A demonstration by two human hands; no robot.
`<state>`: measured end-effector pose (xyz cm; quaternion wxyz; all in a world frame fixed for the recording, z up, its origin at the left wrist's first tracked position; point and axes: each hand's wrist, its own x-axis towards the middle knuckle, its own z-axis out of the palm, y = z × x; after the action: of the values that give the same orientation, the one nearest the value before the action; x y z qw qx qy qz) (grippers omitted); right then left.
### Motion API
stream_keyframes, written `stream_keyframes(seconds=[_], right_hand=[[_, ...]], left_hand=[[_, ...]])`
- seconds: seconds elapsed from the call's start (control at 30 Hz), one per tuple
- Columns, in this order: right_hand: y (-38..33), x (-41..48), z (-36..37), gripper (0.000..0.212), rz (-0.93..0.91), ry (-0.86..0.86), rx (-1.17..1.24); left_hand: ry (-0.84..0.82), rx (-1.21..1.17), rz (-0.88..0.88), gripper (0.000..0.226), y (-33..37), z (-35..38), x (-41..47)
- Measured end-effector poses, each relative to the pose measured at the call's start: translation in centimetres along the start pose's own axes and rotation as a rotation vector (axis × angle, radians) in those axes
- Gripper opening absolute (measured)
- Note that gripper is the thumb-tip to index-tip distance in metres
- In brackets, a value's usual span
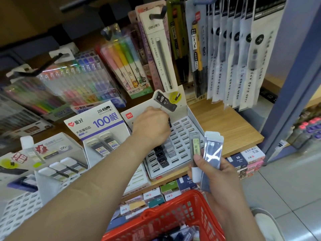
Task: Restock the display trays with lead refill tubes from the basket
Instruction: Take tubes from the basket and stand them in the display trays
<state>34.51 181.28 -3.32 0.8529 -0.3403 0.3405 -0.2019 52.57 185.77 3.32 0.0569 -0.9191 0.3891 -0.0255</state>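
In the head view, your left hand [151, 126] pinches a black lead refill tube [169, 121] over the white slotted cardboard display tray [194, 117]. Only a few standing tubes [162, 158] fill it, and most slots are bare. Your right hand [213, 173] grips two packaged tubes [211, 152] above the red plastic basket [175, 204].

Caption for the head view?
Left hand slots a tube into the tray; right hand holds refill packs above the basket.

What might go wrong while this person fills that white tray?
The left hand reaches over the few black lead tubes standing in the white slotted display tray; its wrist might knock them over. The right hand holds two slim packets at once near the red plastic basket; one may slip out.
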Motion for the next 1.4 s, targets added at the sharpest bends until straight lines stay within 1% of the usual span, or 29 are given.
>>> stream_keyframes(seconds=[0.03, 0.07, 0.13, 0.17, 0.2, 0.23, 0.3, 0.37, 0.4, 0.47, 0.53, 0.6, 0.67, 0.7, 0.73, 0.83, 0.97, 1.03, 1.13, 1.2, 1.3, 1.4], right_hand=[[0.0, -0.1, 0.2, 0.025, 0.002, 0.000, 0.006], [0.0, -0.2, 0.3, 0.029, 0.004, -0.005, 0.022], [-0.1, -0.3, 0.7, 0.033, 0.005, -0.019, 0.039], [-0.1, -0.4, 1.0, 0.033, 0.001, -0.028, 0.037], [-0.2, -0.5, 1.3, 0.033, -0.010, -0.041, 0.037], [-0.3, -0.6, 1.6, 0.032, -0.028, -0.060, 0.036], [-0.4, -1.0, 2.1, 0.022, -0.062, -0.094, 0.019], [-0.3, -1.4, 2.6, 0.011, -0.097, -0.123, -0.006], [-0.3, -1.6, 2.9, 0.008, -0.106, -0.136, -0.019], [-0.1, -2.0, 3.5, 0.007, -0.117, -0.159, -0.055], [0.0, -2.2, 4.2, 0.009, -0.129, -0.163, -0.103], [0.2, -2.5, 4.7, 0.015, -0.131, -0.174, -0.127], [0.3, -2.7, 5.0, 0.020, -0.111, -0.160, -0.105], [0.3, -2.7, 5.0, 0.024, -0.098, -0.142, -0.092], [0.3, -2.8, 5.1, 0.029, -0.082, -0.128, -0.080], [0.0, -3.1, 5.2, 0.032, -0.060, -0.144, -0.057], [0.5, -3.0, 5.3, 0.013, -0.072, -0.180, -0.112], [0.8, -3.0, 5.5, 0.011, -0.053, -0.204, -0.101], [1.1, -3.2, 5.8, 0.016, -0.030, -0.282, -0.109], [1.3, -3.5, 6.2, 0.017, -0.008, -0.358, -0.162], [1.7, -3.9, 7.1, 0.018, 0.034, -0.481, -0.263], [2.8, -4.4, 8.3, 0.020, 0.058, -0.564, -0.411]], left_hand=[[0.006, -0.065, -0.011, 0.032, 0.2, -0.5, -0.5], [0.027, -0.184, -0.033, 0.033, 0.5, -0.9, -1.3], [0.066, -0.505, -0.131, 0.031, 1.7, -1.8, -4.1], [0.047, -0.659, -0.183, 0.026, 2.4, -2.0, -5.9], [0.004, -0.789, -0.224, 0.023, 3.0, -2.1, -7.8], [-0.051, -0.912, -0.262, 0.027, 3.6, -2.2, -9.4], [-0.169, -1.166, -0.372, 0.037, 4.3, -1.9, -12.1], [-0.234, -1.451, -0.516, 0.037, 4.5, -1.3, -13.8], [-0.229, -1.576, -0.587, 0.035, 4.6, -1.1, -14.3], [-0.182, -1.756, -0.718, 0.033, 4.6, -1.0, -15.0], [-0.112, -1.887, -0.829, 0.030, 4.3, -0.9, -15.4], [0.000, -1.994, -0.889, 0.021, 3.8, -1.0, -15.7], [0.137, -2.016, -0.914, 0.021, 3.0, -1.0, -16.2], [0.195, -1.971, -0.914, 0.023, 2.5, -0.9, -16.4], [0.244, -1.901, -0.907, 0.023, 1.9, -0.9, -16.6], [0.350, -1.673, -0.858, 0.016, 0.3, -1.1, -17.3], [0.400, -1.488, -0.771, 0.014, -1.1, -1.6, -18.1], [0.413, -1.438, -0.736, 0.016, -1.6, -1.8, -18.4], [0.412, -1.466, -0.756, 0.024, -2.6, -1.5, -19.2], [0.371, -1.528, -0.786, 0.024, -3.7, -1.4, -20.0], [0.313, -1.640, -0.826, 0.030, -6.0, -1.3, -21.3], [0.361, -1.655, -0.870, 0.030, -9.1, -1.4, -22.5]])
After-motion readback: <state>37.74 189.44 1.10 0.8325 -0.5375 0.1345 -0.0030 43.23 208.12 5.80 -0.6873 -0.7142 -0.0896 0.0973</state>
